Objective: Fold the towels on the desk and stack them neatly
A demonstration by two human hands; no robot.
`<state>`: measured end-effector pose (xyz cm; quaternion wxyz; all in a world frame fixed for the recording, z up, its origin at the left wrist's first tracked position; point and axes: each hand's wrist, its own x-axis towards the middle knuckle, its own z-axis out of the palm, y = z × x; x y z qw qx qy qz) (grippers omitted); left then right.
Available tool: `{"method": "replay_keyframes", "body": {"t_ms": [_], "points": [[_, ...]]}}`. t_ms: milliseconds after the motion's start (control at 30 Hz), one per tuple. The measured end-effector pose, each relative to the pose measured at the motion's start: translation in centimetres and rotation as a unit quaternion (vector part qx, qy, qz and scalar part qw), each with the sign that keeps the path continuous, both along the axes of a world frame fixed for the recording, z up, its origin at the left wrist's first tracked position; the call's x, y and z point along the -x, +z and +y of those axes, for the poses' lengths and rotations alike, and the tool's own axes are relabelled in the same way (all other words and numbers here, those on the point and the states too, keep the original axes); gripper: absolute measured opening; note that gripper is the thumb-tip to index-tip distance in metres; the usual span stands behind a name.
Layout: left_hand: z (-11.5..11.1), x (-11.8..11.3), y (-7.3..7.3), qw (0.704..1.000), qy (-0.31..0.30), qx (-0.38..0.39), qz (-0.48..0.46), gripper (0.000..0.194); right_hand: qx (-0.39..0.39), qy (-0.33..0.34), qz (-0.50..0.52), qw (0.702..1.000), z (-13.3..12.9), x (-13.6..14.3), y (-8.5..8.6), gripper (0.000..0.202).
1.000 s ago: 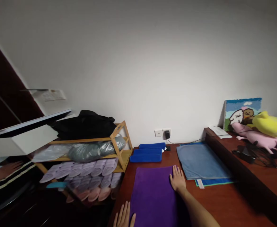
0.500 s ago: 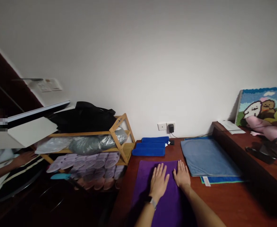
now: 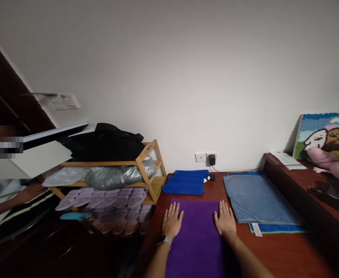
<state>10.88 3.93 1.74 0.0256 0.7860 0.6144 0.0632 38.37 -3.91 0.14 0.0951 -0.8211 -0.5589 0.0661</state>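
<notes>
A purple cloth [image 3: 198,231] lies spread flat on the reddish-brown table [image 3: 276,251]. My left hand [image 3: 172,221] rests open on its left edge, near the far corner, with fingers spread and a watch on the wrist. On the right edge, also near the far end, my right hand [image 3: 225,218] lies flat with its fingers apart. Neither hand holds anything. Beyond the purple cloth are folded blue cloths [image 3: 183,185] with small white tags. A grey-blue cloth [image 3: 258,199] lies flat to the right, over a blue cloth with a green edge [image 3: 282,228].
A wooden rack [image 3: 154,173] to the left holds a black bag [image 3: 105,143], plastic-wrapped items and several slippers [image 3: 100,197]. A person's hand [image 3: 33,193] shows at far left. On the raised right ledge sit a pink plush toy [image 3: 325,160] and a picture [image 3: 325,133].
My left hand has moved left, from the middle of the purple cloth to its left edge. My right hand stays on the right edge. The view has shifted slightly.
</notes>
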Motion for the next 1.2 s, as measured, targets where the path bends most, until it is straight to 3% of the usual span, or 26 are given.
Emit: {"method": "replay_keyframes", "body": {"t_ms": [133,267,367,467,567,633,733,867,933,1000,1067,1100,1200], "points": [[0.5,1.9,0.1,1.000,0.028,0.005,0.007,0.072,0.018,0.004,-0.012,1.000,1.0,0.0,1.1,0.073],[-0.5,1.2,1.0,0.998,0.027,-0.049,-0.002,0.068,0.024,0.004,-0.012,1.000,0.9,0.3,2.4,0.070],[-3.3,-1.4,1.1,0.993,-0.063,-0.097,-0.033,0.062,-0.005,0.020,0.013,1.000,-1.5,1.1,2.1,0.066],[-7.2,-5.8,0.1,0.979,-0.181,-0.072,-0.058,0.057,-0.011,0.048,0.029,0.998,-5.2,1.9,0.7,0.065],[-9.9,-9.5,-1.1,0.975,-0.210,-0.025,-0.072,0.059,-0.008,0.050,0.031,0.998,-8.1,2.3,-0.5,0.067],[-10.4,-10.0,-1.4,0.977,-0.205,-0.002,-0.066,0.061,-0.016,0.038,0.031,0.999,-8.8,2.4,-0.7,0.068],[-9.6,-6.9,-1.2,0.986,-0.162,0.008,-0.033,0.064,-0.020,0.014,0.033,0.999,-8.6,2.4,-0.1,0.069],[-8.8,2.6,-0.6,0.999,-0.041,-0.006,0.025,0.067,0.027,0.018,0.048,0.998,-8.8,2.2,2.1,0.071],[-9.2,7.6,-0.3,0.998,0.014,-0.010,0.055,0.066,0.048,0.027,0.064,0.996,-10.0,2.0,3.1,0.071],[-10.2,11.0,0.1,0.996,0.046,-0.031,0.072,0.066,0.030,0.034,0.068,0.997,-12.1,2.0,3.5,0.071],[-11.7,11.6,0.8,0.994,0.051,-0.072,0.068,0.066,-0.010,0.034,0.062,0.997,-14.8,2.4,3.2,0.070],[-12.7,10.8,1.2,0.993,0.038,-0.092,0.057,0.065,-0.021,0.033,0.060,0.997,-16.1,2.8,2.8,0.069],[-16.1,4.6,2.1,0.991,-0.075,-0.108,0.000,0.060,-0.017,0.035,0.063,0.997,-19.2,3.9,1.6,0.068]]}}
